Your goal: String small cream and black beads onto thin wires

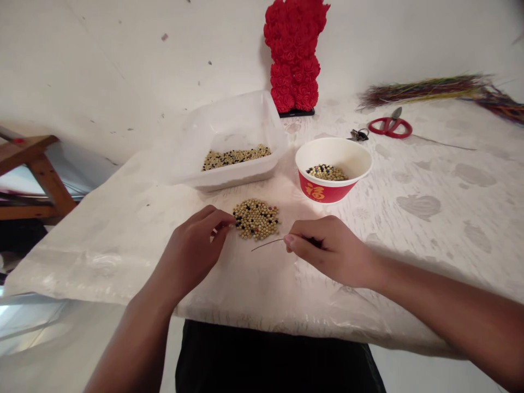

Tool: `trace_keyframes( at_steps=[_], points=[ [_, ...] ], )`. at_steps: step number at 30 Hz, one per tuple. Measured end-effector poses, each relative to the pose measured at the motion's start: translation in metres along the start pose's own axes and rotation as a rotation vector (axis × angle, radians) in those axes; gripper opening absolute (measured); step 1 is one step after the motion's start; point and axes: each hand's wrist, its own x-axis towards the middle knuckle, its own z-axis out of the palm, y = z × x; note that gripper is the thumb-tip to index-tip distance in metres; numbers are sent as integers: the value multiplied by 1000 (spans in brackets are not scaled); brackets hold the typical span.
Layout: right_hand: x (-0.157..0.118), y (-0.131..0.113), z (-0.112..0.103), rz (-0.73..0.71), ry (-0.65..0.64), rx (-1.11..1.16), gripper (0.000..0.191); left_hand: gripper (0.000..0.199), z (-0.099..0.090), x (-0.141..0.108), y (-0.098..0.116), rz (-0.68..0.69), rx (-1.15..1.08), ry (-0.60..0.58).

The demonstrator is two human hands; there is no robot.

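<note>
A thin, dark, slightly curved strand (267,244) runs leftward from a person's bare right hand (333,248), its free end just in front of a loose pile of small round beads (257,219), mostly cream with some black. The right hand's fingers are pinched closed on the strand. The left hand (196,245) is at the pile's left edge, thumb and forefinger nearly together; whether they grip a bead cannot be told.

Behind the pile, to the left, a translucent white plastic tub (237,181) contains similar beads; to the right, a round red-and-white bowl (338,192) with a gold Chinese character holds more. Farther back are a figure covered in red roses (295,60), a small bunch of keys (358,135), red-handled scissors (391,126) and a bundle of multicoloured strands (426,90). Everything rests on a table (347,305) with a pale, patterned cover.
</note>
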Motion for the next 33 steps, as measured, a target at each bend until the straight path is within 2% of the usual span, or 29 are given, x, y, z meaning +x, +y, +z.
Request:
trace_keyframes(
  at_steps=[4,7,11,15,20,27,33],
  points=[
    [1,-1,0,15,17,26,34,16,-3,-8,11,31,-119,78],
    [2,-3,-1,35,41,52,31,16,0,-16,26,28,-323,127],
    [1,-5,-2,49,52,81,27,13,12,-28,39,-95,-574,192],
    [-1,-4,-1,22,11,54,28,13,23,-34,38,-244,-661,262],
    [-1,-3,0,16,-50,-20,32,12,28,-35,38,-279,-851,393],
    [-2,-4,0,-10,-76,-89,31,14,26,-36,37,-262,-939,327],
    [-2,-4,-1,-26,-72,-120,32,15,29,-36,37,-251,-1017,359]
  ],
)
